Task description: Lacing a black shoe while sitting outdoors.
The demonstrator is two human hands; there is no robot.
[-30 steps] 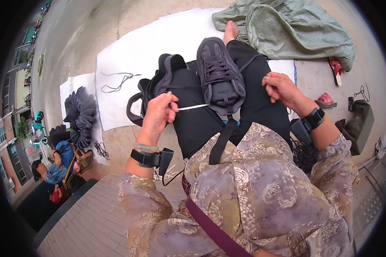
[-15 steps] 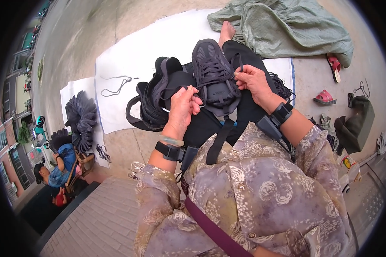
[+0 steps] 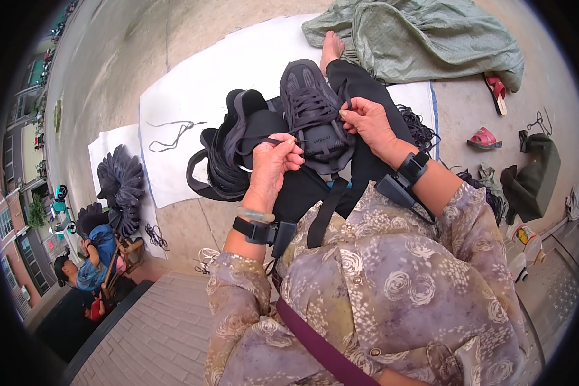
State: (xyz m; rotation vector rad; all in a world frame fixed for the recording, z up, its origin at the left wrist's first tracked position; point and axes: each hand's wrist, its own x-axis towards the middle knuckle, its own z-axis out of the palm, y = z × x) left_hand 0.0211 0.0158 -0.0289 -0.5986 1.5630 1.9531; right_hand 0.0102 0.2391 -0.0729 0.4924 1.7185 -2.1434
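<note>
A black shoe upper (image 3: 307, 96) lies across my lap with its toe pointing away from me. Dark lace criss-crosses its front. My left hand (image 3: 275, 162), beside the tongue, is closed in a pinch on one end of the shoelace (image 3: 261, 139). On the other side my right hand (image 3: 367, 123) pinches the lace too, thumb against forefinger, and a loop rises above those fingers. A stack of similar black uppers (image 3: 228, 174) rests against my left thigh, left of the hand.
White sheeting (image 3: 193, 103) covers the ground ahead, with a loose lace (image 3: 174, 134) on it. Bundled laces (image 3: 418, 128) lie by my right leg. Further off are a green sack (image 3: 424, 45), red sandals (image 3: 484, 138), piled black uppers (image 3: 119, 183) and a seated person (image 3: 93, 264).
Both hands keep their pinch on the lace. My left hand has turned slightly, and its fingertips sit a little closer to the tongue. The whole view has shifted slightly.
</note>
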